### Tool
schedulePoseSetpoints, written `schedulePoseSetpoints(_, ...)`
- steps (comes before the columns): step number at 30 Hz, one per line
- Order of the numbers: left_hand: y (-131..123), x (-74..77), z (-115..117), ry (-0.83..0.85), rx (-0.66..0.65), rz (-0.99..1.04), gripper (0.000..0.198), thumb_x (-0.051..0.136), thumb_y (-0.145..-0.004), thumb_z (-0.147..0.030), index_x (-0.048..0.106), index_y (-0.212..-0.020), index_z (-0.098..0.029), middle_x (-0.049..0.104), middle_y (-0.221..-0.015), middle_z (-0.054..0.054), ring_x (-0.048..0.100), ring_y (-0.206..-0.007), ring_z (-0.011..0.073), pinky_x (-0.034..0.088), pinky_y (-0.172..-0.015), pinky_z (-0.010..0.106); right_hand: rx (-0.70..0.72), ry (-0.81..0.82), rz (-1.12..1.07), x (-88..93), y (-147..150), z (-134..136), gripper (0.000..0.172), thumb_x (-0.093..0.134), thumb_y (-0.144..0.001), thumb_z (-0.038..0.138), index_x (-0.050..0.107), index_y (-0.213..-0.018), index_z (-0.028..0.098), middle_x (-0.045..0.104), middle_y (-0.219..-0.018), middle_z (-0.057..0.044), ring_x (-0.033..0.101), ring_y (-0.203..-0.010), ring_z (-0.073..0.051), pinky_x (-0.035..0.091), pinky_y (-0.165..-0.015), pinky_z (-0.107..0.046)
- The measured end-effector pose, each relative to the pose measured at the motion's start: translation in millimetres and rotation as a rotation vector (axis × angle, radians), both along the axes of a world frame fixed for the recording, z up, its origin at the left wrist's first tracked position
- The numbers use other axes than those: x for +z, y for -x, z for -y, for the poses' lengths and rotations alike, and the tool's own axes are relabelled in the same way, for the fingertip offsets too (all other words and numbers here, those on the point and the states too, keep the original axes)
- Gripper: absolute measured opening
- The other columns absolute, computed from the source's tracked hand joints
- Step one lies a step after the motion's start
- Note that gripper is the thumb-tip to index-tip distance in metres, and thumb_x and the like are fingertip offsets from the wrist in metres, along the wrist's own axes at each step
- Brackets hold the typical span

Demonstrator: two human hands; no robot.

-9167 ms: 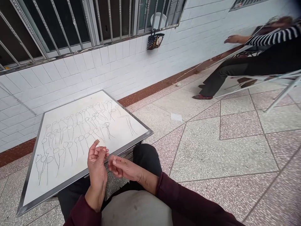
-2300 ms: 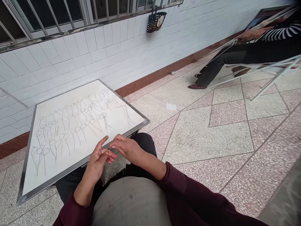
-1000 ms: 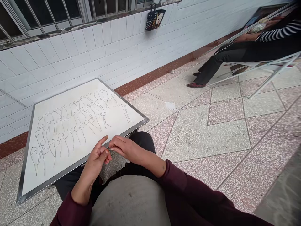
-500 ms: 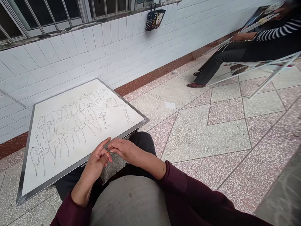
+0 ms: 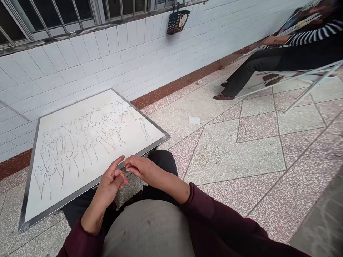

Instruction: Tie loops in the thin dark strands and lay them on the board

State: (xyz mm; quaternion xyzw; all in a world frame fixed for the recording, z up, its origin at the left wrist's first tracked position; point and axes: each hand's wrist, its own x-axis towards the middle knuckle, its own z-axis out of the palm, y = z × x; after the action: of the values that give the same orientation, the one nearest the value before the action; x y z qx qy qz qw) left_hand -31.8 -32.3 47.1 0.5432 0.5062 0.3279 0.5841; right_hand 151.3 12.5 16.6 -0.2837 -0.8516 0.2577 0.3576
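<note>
Above my lap, near the front edge of the white board table (image 5: 80, 107), my two hands work close together. My left hand (image 5: 108, 182) pinches with its thumb against its curled fingers, while its index finger points up and away. My right hand (image 5: 142, 169) comes from the right, palm down, its thumb and fingertips pinched beside the left fingers. A thin dark wire-like strand seems to run between the fingertips; it is too fine to follow clearly. On the table lie rows of thin looped strands (image 5: 71, 159), each with a round loop and loose tails. Several straighter, bent strands (image 5: 144, 128) lie at the right.
A white tiled wall (image 5: 88, 53) with a barred window (image 5: 61, 14) stands behind the table. A dark bag (image 5: 177, 22) hangs there. At right, a person in striped sleeves (image 5: 313, 37) sits on a white-framed chair (image 5: 308, 91). A white paper piece (image 5: 194, 120) lies on the floor.
My right hand has shifted very slightly up, and a small gap shows between the two hands' fingertips. The left hand keeps its pinch. The looped strands lie as before.
</note>
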Motion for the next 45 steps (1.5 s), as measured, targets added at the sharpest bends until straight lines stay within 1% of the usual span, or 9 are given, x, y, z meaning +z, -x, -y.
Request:
schedulePoseSetpoints(6,-2.3,0.0,-1.2,-0.026,-0.033,0.009,0.064,0.052,-0.09,-0.04,0.031,-0.148,-0.023,0.063,-0.076,0.001,0.049,-0.063,0.0142,0.043,-0.069,0.03,0.041,0.03,0.007,0.2,-1.8,-1.9,0.009,0.052,-0.094,0.013,0.052,-0.101,0.018,0.061,-0.089,-0.004,0.058,-0.08,-0.015,0.046,-0.07,-0.026)
schedulePoseSetpoints(13,1.5,-8.1,-2.1,-0.148,-0.059,-0.145,0.054,0.047,-0.091,-0.031,0.04,-0.144,-0.023,0.056,-0.07,-0.001,0.046,-0.063,0.0142,0.04,-0.063,0.027,-0.015,-0.043,0.001,3.0,0.6,1.8,0.008,0.049,-0.094,0.012,0.053,-0.096,0.018,0.061,-0.086,-0.004,0.056,-0.081,-0.016,0.046,-0.069,-0.026)
schedulePoseSetpoints(17,2.7,-8.4,-2.3,-0.162,-0.074,-0.203,0.057,0.046,-0.092,-0.029,0.032,-0.148,-0.027,0.058,-0.073,-0.002,0.045,-0.061,0.0136,0.039,-0.063,0.028,-0.007,-0.083,0.045,2.2,-1.1,-0.4,0.008,0.046,-0.096,0.015,0.054,-0.094,0.018,0.06,-0.085,-0.004,0.055,-0.08,-0.016,0.045,-0.068,-0.027)
schedulePoseSetpoints(22,-2.1,-7.9,-3.0,-0.143,-0.025,-0.047,0.063,0.049,-0.092,-0.04,0.028,-0.149,-0.026,0.06,-0.078,0.001,0.054,-0.078,0.0183,0.043,-0.07,0.03,0.036,0.027,-0.044,-3.0,-4.1,-5.2,0.008,0.052,-0.094,0.017,0.053,-0.102,0.019,0.061,-0.087,-0.003,0.058,-0.079,-0.015,0.048,-0.069,-0.026)
schedulePoseSetpoints(27,-3.6,-4.3,-3.3,-0.053,0.06,0.063,0.066,0.057,-0.088,-0.043,0.034,-0.146,-0.021,0.065,-0.077,0.002,0.046,-0.061,0.0129,0.041,-0.066,0.029,-0.015,0.132,-0.136,-9.7,-5.2,-6.3,0.022,0.059,-0.09,0.02,0.052,-0.111,0.021,0.057,-0.101,-0.006,0.059,-0.074,-0.012,0.052,-0.066,-0.025)
schedulePoseSetpoints(32,-1.7,0.3,-3.8,-0.026,0.147,0.163,0.071,0.063,-0.084,-0.045,0.037,-0.144,-0.019,0.067,-0.076,0.002,0.043,-0.056,0.0107,0.039,-0.063,0.026,-0.12,0.266,-0.278,-11.4,1.3,-3.7,0.02,0.063,-0.087,0.019,0.056,-0.106,0.02,0.061,-0.095,-0.004,0.062,-0.075,-0.012,0.055,-0.07,-0.027)
schedulePoseSetpoints(36,-2.1,1.4,-3.6,-0.011,0.169,0.156,0.067,0.061,-0.086,-0.044,0.037,-0.144,-0.02,0.067,-0.08,0.003,0.044,-0.058,0.0106,0.039,-0.063,0.026,-0.135,0.356,-0.37,-12.1,6.2,-0.6,0.012,0.056,-0.091,0.019,0.06,-0.102,0.02,0.062,-0.087,-0.001,0.061,-0.062,-0.01,0.053,-0.061,-0.023)
schedulePoseSetpoints(41,-6.3,-0.5,-4.6,-0.043,0.141,0.121,0.065,0.058,-0.088,-0.044,0.035,-0.145,-0.02,0.066,-0.081,0.003,0.047,-0.059,0.0108,0.04,-0.066,0.028,-0.148,0.217,-0.307,-13.7,6.1,0.2,0.012,0.054,-0.093,0.02,0.063,-0.101,0.02,0.061,-0.089,-0.002,0.057,-0.054,-0.007,0.05,-0.056,-0.022)
schedulePoseSetpoints(45,-8.8,-2.2,-5.4,-0.044,0.123,0.129,0.066,0.058,-0.088,-0.044,0.036,-0.144,-0.019,0.066,-0.079,0.002,0.046,-0.056,0.0101,0.041,-0.063,0.027,-0.133,0.036,-0.204,-15.0,4.9,-1.7,0.012,0.053,-0.095,0.023,0.064,-0.099,0.019,0.06,-0.081,-0.002,0.056,-0.061,-0.01,0.049,-0.06,-0.022)
